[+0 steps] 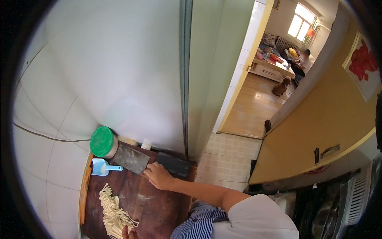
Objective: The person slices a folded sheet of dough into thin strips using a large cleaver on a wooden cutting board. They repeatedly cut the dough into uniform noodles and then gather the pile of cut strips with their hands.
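Cut noodles (115, 212) lie in a long heap on a dark red-brown wooden board (155, 209). My left hand (129, 232) shows only its fingertips at the bottom edge, beside the noodles; the rest of it is out of the picture. At the far side of the board, my right hand (158, 175) has its fingers at the near right corner of a grey, flour-dusted rectangular slab or blade (131, 157). Whether those fingers grip it is not plain. A light blue scoop (101, 167) lies left of the slab, with some white powder in it.
A round tub with a green lid (102, 142) stands at the back left corner. Right of the slab lies a black oblong object (173, 164). Tiled walls border the board. A yellow door (316, 119) stands open to a room with a seated person (305, 62) and a brown dog (281, 86).
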